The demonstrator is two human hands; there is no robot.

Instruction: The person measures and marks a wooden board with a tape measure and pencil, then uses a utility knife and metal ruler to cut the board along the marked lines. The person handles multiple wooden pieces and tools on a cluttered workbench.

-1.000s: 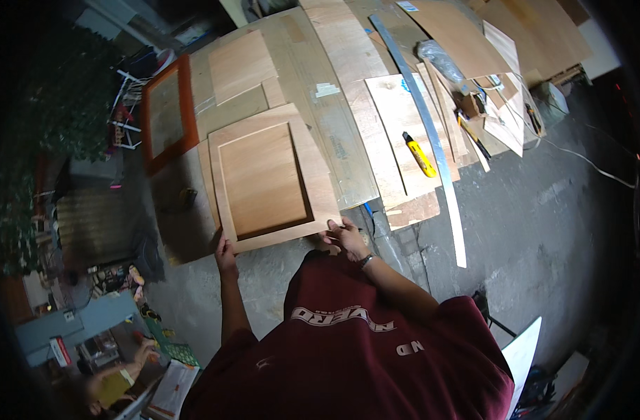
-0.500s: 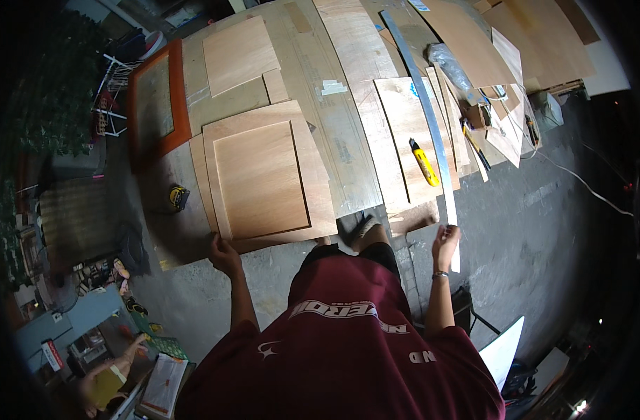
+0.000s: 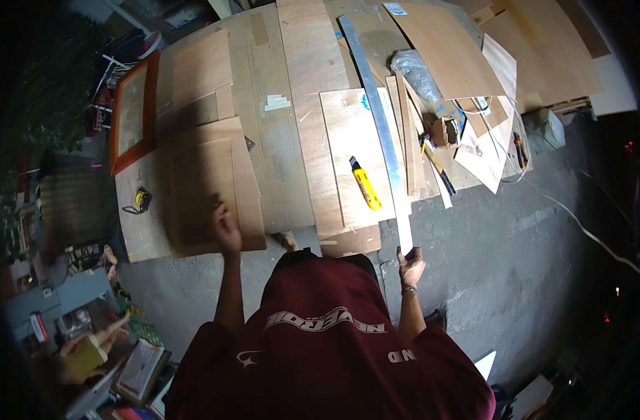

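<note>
The right grip clamps the near end of a long, silvery strip; whether the left grip is parted, I can't tell.

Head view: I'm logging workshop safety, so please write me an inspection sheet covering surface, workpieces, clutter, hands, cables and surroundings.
Surface: worktable, largely covered by wooden boards and panels.
Workpieces: metal strip runs over a pale board, its near end past the table edge; framed panel lies in shadow at left.
Clutter: yellow utility knife on the pale board, blade exposure unclear; tape measure near the left edge; clear plastic bag and wood strips at right.
Right hand: closed on the metal strip's near end.
Left hand: over the framed panel, blurred; contact unclear.
Cables: white cable runs over the floor at right.
Surroundings: grey floor; another person at lower left.
</note>
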